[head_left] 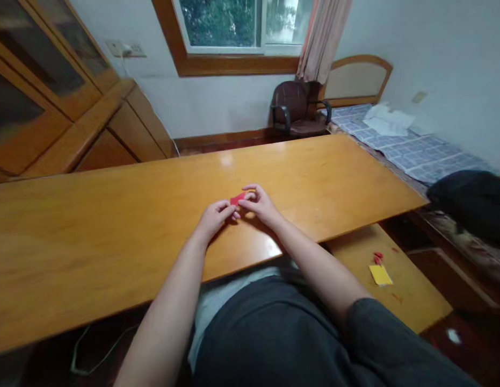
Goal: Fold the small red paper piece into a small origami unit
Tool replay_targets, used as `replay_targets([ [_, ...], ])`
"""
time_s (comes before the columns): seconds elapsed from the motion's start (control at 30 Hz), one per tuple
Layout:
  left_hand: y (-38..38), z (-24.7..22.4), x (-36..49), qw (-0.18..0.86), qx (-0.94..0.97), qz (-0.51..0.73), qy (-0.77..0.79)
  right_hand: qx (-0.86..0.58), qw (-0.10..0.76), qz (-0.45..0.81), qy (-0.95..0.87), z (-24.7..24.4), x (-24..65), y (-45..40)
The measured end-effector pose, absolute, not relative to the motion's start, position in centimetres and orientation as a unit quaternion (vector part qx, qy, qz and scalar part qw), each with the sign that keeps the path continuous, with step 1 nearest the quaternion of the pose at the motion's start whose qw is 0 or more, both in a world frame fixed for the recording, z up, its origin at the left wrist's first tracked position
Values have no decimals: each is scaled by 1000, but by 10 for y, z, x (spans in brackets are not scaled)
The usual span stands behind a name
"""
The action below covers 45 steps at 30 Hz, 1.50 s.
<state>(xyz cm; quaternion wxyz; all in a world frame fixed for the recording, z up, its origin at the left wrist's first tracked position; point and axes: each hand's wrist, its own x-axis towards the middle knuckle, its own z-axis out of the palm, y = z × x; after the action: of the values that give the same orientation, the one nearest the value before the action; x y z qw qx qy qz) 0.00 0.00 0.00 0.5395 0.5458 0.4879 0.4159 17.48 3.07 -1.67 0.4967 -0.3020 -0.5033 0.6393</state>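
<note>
While close together, left hand and right hand in fingertip grip on red piece

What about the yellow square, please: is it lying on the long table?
No, the yellow square lies on the lower wooden surface, beside small red pieces.

A: Red, vivid red, on the small piece at dead centre!
B: And honey-brown all round it, faintly grained: that's the table.
A: Over to four o'clock, bright yellow on the square, red on the item by its twelve o'clock edge.
B: Black on the bag at three, blue-grey checks on the bedsheet between two and three!
A: One o'clock, pale pink curtain, dark maroon chair.
B: And black again at six, the shirt.
</note>
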Motion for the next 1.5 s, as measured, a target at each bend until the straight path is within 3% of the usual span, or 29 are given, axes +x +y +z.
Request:
replay_targets([
  [1.5,-1,-3,1,524,568,404,490,-290,485,626,-537,-23,174,32],
])
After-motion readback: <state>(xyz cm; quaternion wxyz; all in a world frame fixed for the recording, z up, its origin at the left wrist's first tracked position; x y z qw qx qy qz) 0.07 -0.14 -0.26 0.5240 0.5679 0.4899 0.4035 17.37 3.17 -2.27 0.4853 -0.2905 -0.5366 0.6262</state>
